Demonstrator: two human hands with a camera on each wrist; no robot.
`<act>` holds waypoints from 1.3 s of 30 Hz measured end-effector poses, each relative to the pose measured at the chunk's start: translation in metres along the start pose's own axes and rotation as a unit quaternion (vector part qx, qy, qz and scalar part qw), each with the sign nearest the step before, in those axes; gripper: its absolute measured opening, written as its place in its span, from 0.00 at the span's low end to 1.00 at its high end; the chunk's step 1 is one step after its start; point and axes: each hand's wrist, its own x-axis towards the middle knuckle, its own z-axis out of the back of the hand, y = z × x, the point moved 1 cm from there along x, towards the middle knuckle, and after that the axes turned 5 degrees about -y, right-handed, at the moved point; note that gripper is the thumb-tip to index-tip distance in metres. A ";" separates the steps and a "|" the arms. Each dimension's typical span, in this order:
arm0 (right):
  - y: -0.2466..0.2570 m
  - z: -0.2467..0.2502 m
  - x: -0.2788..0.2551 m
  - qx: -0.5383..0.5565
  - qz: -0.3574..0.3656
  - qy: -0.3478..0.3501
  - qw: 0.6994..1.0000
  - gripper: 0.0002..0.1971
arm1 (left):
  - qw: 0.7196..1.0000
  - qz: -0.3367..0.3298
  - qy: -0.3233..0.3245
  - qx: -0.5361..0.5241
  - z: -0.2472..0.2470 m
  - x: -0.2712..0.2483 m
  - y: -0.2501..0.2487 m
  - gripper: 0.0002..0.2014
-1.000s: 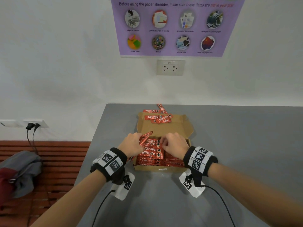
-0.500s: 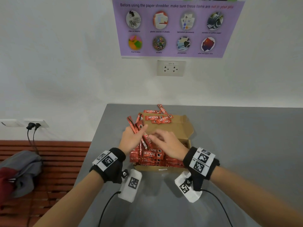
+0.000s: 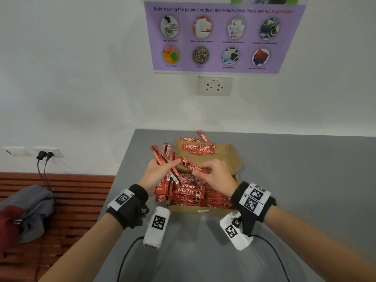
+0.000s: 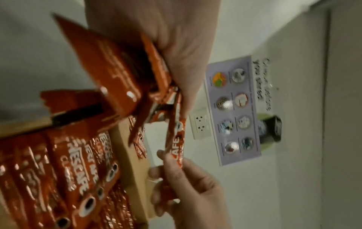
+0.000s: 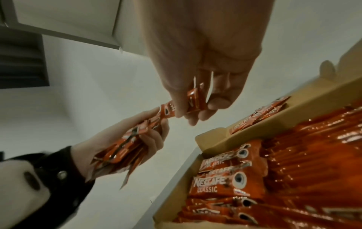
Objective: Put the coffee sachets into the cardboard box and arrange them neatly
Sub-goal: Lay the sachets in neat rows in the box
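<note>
On the grey table (image 3: 284, 180) below a purple poster (image 3: 221, 37), my left hand (image 3: 156, 176) gripped a bundle of red Nescafé sachets (image 3: 164, 157) while my right hand (image 3: 217, 178) pinched one sachet (image 3: 192, 165) above the cardboard box (image 3: 221, 157).

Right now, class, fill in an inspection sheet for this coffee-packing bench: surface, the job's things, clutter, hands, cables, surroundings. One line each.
Surface: grey table, set against a white wall.
Job's things: open cardboard box holds rows of red sachets; loose sachets lie on its raised lid and just behind it.
Clutter: nothing seen on the table beyond the job's things.
Hands: left hand grips a fanned bundle of sachets; right hand pinches a single sachet over the box.
Cables: black leads run from both wrist cameras; two plugs sit in a wall socket.
Surroundings: purple shredder poster, wall outlet, slatted wooden bench with a grey and red garment.
</note>
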 end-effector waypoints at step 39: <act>-0.009 -0.041 0.002 -0.110 0.017 0.144 0.983 0.04 | 0.934 -0.031 -0.029 0.354 0.000 -0.001 0.014 0.14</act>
